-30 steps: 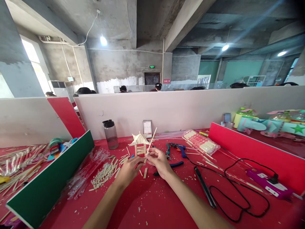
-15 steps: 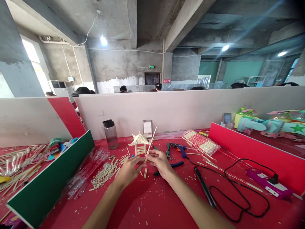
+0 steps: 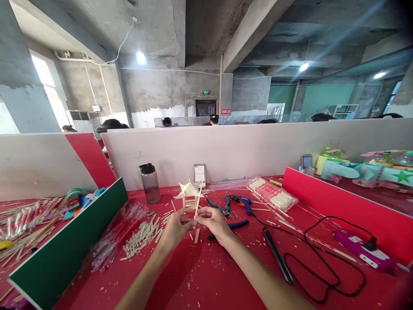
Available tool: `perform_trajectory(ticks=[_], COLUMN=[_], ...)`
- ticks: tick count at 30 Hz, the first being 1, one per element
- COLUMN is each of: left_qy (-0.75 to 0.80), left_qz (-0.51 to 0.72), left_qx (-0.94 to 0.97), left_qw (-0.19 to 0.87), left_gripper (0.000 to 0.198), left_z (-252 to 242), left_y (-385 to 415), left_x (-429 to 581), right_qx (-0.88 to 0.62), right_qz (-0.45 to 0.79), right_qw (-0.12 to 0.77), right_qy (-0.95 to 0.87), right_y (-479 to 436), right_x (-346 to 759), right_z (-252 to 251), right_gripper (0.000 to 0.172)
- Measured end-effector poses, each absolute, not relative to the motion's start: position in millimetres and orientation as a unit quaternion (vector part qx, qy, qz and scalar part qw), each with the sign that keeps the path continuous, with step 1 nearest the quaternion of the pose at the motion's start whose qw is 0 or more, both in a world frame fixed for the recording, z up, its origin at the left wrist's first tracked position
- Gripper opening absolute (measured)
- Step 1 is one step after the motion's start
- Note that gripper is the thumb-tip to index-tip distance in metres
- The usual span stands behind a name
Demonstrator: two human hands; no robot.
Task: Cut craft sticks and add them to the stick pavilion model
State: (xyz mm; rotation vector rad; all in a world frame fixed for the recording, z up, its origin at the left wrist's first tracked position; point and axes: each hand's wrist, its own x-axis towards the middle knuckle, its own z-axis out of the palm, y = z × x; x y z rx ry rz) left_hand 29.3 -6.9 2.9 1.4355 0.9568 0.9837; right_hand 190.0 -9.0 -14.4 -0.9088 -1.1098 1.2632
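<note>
A pale wooden stick stands nearly upright between my two hands, its lower end between the fingertips. My left hand is closed at the fingertips around the stick's lower part, and my right hand pinches it from the other side. Just behind the hands is a small model pavilion built of the same sticks, with a pointed, flared roof; the hands hide its lower part. A few short sticks lie on the red table below my fingers.
Cut stick pieces are heaped on the left, beside clear plastic wrapping and a water bottle. Pliers, a glue gun, a pack of sticks, a black cord and a purple power strip occupy the right.
The stick has turned more upright, its top shifting slightly left and lower. My hands have drawn closer together at its lower end.
</note>
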Motion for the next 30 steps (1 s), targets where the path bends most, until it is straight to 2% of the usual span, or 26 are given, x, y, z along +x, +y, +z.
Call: perform_trajectory(ticks=[9,30], left_qy=[0.405,0.429], left_qz=[0.4,0.399], left_qx=[0.622,0.566], left_qw=[0.538,0.58], left_gripper=[0.052,0.051], left_z=[8.1,2.2], left_y=[-7.4,-8.3], left_x=[27.5,30.8], right_qx=[-0.377,-0.406], right_qz=[0.567,0.484], right_qw=[0.566,0.557], right_qy=[-0.465,-0.539], right_y=[-9.8,-6.7], right_x=[189.5,193.5], right_z=[-16.6,-14.2], right_gripper=[0.044,0.04])
